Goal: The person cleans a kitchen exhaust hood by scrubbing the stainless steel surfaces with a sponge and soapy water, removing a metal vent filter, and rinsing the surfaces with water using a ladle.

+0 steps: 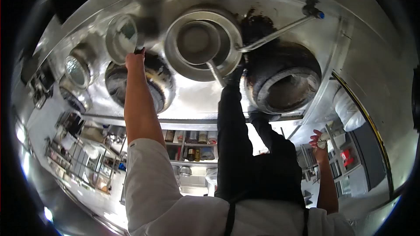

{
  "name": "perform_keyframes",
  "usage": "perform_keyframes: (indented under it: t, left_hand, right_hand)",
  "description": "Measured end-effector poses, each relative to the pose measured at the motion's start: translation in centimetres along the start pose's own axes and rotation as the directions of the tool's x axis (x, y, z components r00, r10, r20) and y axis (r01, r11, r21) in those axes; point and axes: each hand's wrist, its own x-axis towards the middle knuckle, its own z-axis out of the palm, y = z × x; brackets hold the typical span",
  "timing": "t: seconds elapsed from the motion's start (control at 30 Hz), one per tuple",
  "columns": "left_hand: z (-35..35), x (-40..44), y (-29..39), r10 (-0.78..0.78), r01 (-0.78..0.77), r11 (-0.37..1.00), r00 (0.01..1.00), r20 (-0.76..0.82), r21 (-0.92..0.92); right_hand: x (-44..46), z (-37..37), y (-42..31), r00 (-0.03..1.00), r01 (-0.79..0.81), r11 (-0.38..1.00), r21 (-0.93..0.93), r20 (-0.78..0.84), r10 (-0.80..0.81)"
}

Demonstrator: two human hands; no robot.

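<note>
My left hand (pixel 134 60) is stretched forward and closed on a short dark handle (pixel 140 50) at the rim of a round, shiny metal pan (pixel 114 39). The pan stands at the back left of the steel range. In the centre a wide metal basin (pixel 173 50) holds a smaller round pot (pixel 197 41), whose handle points toward me. Low on the right, my right hand (pixel 320 145) has its fingers curled round a small whitish thing (pixel 322 140), perhaps a cloth.
Two blackened burner rings (pixel 286 91) (pixel 164 83) flank the basin. A swivel tap (pixel 280 32) reaches over from the back right. More round metal vessels (pixel 78 71) stand at the left. Shelves with jars (pixel 202 137) are below the range; a white bag (pixel 348 111) hangs at the right.
</note>
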Motion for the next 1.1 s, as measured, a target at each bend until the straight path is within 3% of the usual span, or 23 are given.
perform_keyframes:
  t: [0.23,0.3,0.37,0.4,0.43,0.53,0.57,0.63,0.67,0.7,0.77,0.83,0.87,0.9,0.97,1.0,1.1]
  left_hand:
    - [-7.4,-4.1,-2.7,0.027,-0.003,0.966,0.996,0.087,-0.258]
    - [-9.9,-8.5,-3.8,0.123,-0.123,0.992,0.992,0.005,-0.015]
    - [-15.2,-16.4,-0.8,0.129,-0.083,0.970,0.973,-0.194,0.227]
    - [-16.0,-18.5,0.1,-0.265,0.088,0.746,0.949,-0.173,-0.660]
    - [-17.0,-20.0,1.1,-0.451,0.079,-0.127,0.883,0.129,-0.989]
    - [-20.4,-26.7,1.0,-0.369,0.076,-0.014,0.926,0.076,-0.997]
    - [-22.0,-29.1,1.3,-0.372,0.115,0.193,0.928,0.036,-0.974]
    - [-19.8,-31.2,-1.9,-0.187,0.079,0.201,0.981,0.041,-0.976]
    - [-22.8,-35.2,1.3,-0.153,0.087,0.163,0.986,0.062,-0.983]
    - [-23.9,-37.7,3.6,-0.197,0.140,0.115,0.974,0.115,-0.983]
    - [-23.7,-41.2,5.1,-0.067,0.117,0.212,0.992,0.105,-0.970]
    - [-23.3,-45.1,8.0,-0.010,0.077,0.352,0.997,0.079,-0.933]
    - [-23.0,-47.2,10.2,0.059,0.054,0.265,0.996,0.072,-0.963]
    - [-21.2,-47.8,10.9,0.049,0.054,0.387,0.996,0.079,-0.921]
    - [-19.1,-49.6,15.0,0.107,0.171,0.257,0.973,0.204,-0.951]
    - [-18.8,-50.5,17.9,0.127,0.229,0.237,0.956,0.263,-0.944]
    - [-16.7,-51.4,26.7,0.201,0.328,0.180,0.911,0.361,-0.928]
  right_hand:
    - [-1.6,-0.4,-1.5,1.000,0.018,0.993,0.119,0.011,-0.019]
    - [-2.0,-1.5,-0.7,0.998,0.019,0.983,0.183,0.057,-0.030]
    - [-2.3,-2.3,1.0,0.995,0.095,0.991,0.098,-0.003,-0.095]
    - [-2.5,-2.7,1.6,0.998,0.066,0.987,0.149,0.006,-0.068]
    - [-2.6,-3.2,2.0,0.999,0.037,0.979,0.200,0.007,-0.039]
    - [-2.2,-5.0,5.2,0.997,-0.011,0.963,0.268,0.075,-0.009]
    - [-2.4,-5.4,6.6,0.997,0.002,0.956,0.293,0.074,-0.025]
    - [-1.5,-6.5,9.9,0.991,0.055,0.956,0.287,0.099,-0.086]
    - [-0.7,-6.9,11.8,0.991,0.065,0.937,0.344,0.086,-0.100]
    - [-1.2,-7.3,11.4,0.976,0.033,0.871,0.490,0.174,-0.135]
    - [-1.6,-8.1,12.5,0.993,0.063,0.943,0.327,0.072,-0.091]
    - [-2.0,-9.4,14.4,0.996,0.082,0.946,0.313,-0.003,-0.085]
    - [-2.1,-10.2,15.7,0.996,0.092,0.938,0.336,-0.012,-0.093]
    - [-2.2,-10.9,17.3,0.991,0.131,0.944,0.302,-0.040,-0.125]
    - [-1.9,-11.8,19.4,0.975,0.217,0.948,0.231,-0.103,-0.198]
    - [-2.5,-12.6,19.7,0.981,0.180,0.954,0.240,-0.109,-0.158]
    - [-2.8,-14.0,21.0,0.983,0.175,0.912,0.371,-0.121,-0.139]
